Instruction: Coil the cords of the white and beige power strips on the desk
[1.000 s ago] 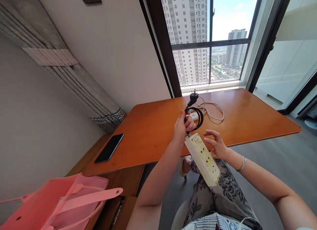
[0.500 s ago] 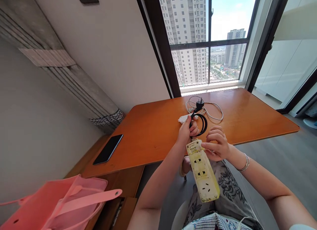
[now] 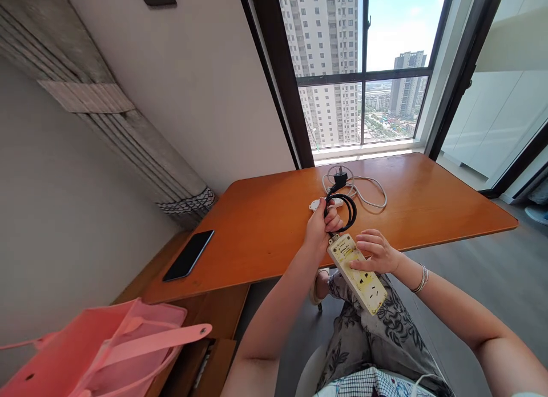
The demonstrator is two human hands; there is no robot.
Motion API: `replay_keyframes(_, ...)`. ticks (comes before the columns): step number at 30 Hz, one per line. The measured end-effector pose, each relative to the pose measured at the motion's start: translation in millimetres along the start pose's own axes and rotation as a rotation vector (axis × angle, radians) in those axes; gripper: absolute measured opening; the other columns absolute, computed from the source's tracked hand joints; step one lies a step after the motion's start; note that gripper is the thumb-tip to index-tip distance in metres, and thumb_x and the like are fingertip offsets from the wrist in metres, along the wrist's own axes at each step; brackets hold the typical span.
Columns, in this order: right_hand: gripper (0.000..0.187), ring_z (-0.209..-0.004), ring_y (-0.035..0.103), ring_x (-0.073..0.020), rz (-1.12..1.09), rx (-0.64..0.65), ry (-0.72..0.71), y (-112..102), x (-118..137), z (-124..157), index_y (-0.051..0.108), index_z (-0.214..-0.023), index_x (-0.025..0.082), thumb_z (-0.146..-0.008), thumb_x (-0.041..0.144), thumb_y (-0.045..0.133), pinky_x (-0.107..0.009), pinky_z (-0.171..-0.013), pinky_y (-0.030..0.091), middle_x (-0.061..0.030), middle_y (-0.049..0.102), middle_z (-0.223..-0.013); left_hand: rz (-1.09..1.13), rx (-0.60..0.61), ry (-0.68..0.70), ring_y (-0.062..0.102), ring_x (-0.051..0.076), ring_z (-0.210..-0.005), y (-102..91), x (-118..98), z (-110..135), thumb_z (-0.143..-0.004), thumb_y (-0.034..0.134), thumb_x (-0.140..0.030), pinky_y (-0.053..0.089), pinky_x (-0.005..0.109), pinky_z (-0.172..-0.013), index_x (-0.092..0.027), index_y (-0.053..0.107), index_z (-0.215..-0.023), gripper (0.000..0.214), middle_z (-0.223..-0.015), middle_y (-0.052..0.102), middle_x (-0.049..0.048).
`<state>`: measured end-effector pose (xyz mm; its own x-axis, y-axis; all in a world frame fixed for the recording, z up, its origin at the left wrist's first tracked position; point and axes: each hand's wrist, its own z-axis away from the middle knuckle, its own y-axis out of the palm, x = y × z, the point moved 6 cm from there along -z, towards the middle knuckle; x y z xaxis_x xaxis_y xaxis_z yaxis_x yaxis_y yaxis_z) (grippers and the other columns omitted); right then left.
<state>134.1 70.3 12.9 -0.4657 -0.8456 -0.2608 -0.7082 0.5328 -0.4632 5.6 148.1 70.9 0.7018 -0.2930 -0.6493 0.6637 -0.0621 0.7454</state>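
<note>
Slanting past the near edge of the wooden table [image 3: 265, 226], over patterned trousers [image 3: 346, 334], was a yellowed power strip [image 3: 358, 278]. Right hand [image 3: 377, 252] was loosely spread across it, couldn't tell if touching. Left hand [image 3: 319, 226] was clenched round the coiled black cord [image 3: 354, 213], plug [image 3: 341, 178] poking up.

Left hand [image 3: 322, 223]: I'm gripping the coiled black cord [image 3: 353, 213], its plug [image 3: 340, 179] pointing upward | Right hand [image 3: 377, 252]: I'm holding a finger [image 3: 362, 265] over the yellowed power strip [image 3: 362, 286], slanting above my lap [image 3: 353, 343] | Table [image 3: 265, 231]: white cable [image 3: 386, 195] lying beyond my hands, dark-screened device [image 3: 188, 255] resting off left
</note>
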Motion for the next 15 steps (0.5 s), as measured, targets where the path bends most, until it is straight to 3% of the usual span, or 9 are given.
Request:
replay_keyframes(3, 0.033, -0.106, 0.064, -0.0156, -0.095, 0.036, 0.027, -7.2, 6.0, -17.2, 0.061, -0.127, 0.042, -0.096, 0.030, 0.058, -0.036, -0.100, 0.047, 0.0012, 0.073, -0.113, -0.016, -0.009, -0.011, 0.018, 0.002, -0.027, -5.0, 5.6, -2.6, -0.107, 0.028, -0.032, 0.018, 0.015, -0.034, -0.013, 0.055, -0.069, 0.050, -0.038, 0.024, -0.0099)
replay_keyframes(5, 0.034, -0.100, 0.066, -0.0175, -0.236, -0.043, 0.147, -14.6, -1.0, -29.1, 0.061, -0.129, 0.034, -0.097, 0.043, 0.054, -0.039, -0.100, 0.046, -0.0020, 0.075, -0.107, -0.033, 0.004, -0.036, 0.018, 0.003, -0.028, -8.7, 11.2, -3.4, -0.106, 0.034, -0.036, 0.019, 0.015, -0.034, -0.014, 0.055, -0.071, 0.046, -0.039, 0.024, -0.0107)
replay_keyframes(7, 0.046, -0.094, 0.066, -0.0206, -0.393, -0.166, 0.354, -18.6, -17.5, -35.6, 0.065, -0.122, 0.030, -0.090, 0.061, 0.057, -0.043, -0.097, 0.048, -0.0039, 0.074, -0.101, -0.058, 0.025, -0.076, 0.017, 0.003, -0.028, -11.4, 17.7, -3.5, -0.102, 0.045, -0.041, 0.020, 0.015, -0.034, -0.015, 0.056, -0.073, 0.040, -0.040, 0.024, -0.0116)
replay_keyframes(9, 0.055, -0.095, 0.066, -0.0242, -0.547, -0.304, 0.649, -16.8, -40.0, -33.1, 0.068, -0.112, 0.027, -0.080, 0.072, 0.061, -0.044, -0.092, 0.051, -0.0055, 0.073, -0.099, -0.094, 0.039, -0.124, 0.019, 0.003, -0.028, -13.0, 23.7, -3.5, -0.098, 0.053, -0.045, 0.022, 0.016, -0.033, -0.016, 0.057, -0.076, 0.036, -0.040, 0.026, -0.0118)
replay_keyframes(12, 0.058, -0.099, 0.065, -0.0270, -0.765, -0.472, 1.115, -6.6, -66.3, -17.8, 0.068, -0.106, 0.025, -0.071, 0.070, 0.071, -0.042, -0.089, 0.054, -0.0071, 0.073, -0.101, -0.123, 0.021, -0.197, 0.025, 0.005, -0.028, -15.5, 30.0, -5.0, -0.098, 0.052, -0.046, 0.029, 0.017, -0.035, -0.016, 0.058, -0.076, 0.037, -0.040, 0.031, -0.0105)
replay_keyframes(15, 0.066, -0.105, 0.065, -0.0280, -1.030, -0.484, 1.349, 5.2, -72.9, -12.1, 0.067, -0.111, 0.027, -0.059, 0.064, 0.082, -0.042, -0.092, 0.054, -0.0057, 0.072, -0.108, -0.111, 0.014, -0.263, 0.028, 0.005, -0.028, -17.7, 33.4, -8.7, -0.100, 0.048, -0.044, 0.035, 0.017, -0.037, -0.016, 0.058, -0.073, 0.041, -0.038, 0.032, -0.0095)
